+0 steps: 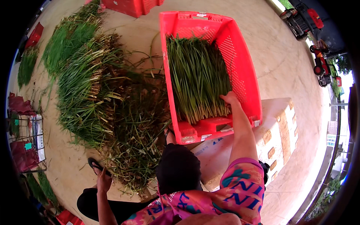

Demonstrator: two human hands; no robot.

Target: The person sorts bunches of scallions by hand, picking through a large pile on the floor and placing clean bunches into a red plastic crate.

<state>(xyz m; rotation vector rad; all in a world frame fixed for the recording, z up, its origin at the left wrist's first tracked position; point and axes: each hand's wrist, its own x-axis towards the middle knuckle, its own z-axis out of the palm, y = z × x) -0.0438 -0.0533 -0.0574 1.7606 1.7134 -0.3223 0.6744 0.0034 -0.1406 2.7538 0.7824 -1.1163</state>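
A red plastic crate (pixel 245 75) with perforated walls stands tilted before me, resting partly on a white foam box (pixel 275 112). Inside it lies a thick layer of leafy green stalks (pixel 197 75), like chives, leaves toward the far end and pale cut stems toward me. My right hand (pixel 230 99) reaches into the crate and is closed at the right edge of these stalks, its fingertips partly hidden among them. Low on the left, beside my knee and sandal, my left hand (pixel 104 182) is held with its fingers together and nothing visible in it.
Left of the crate is a long heap of green stalks (pixel 84 86), with loose trimmings (pixel 137 150) scattered by my feet. A wire rack (pixel 28 138) stands at far left. Another red crate (pixel 131 5) sits at the back. Red machines (pixel 322 69) are at far right.
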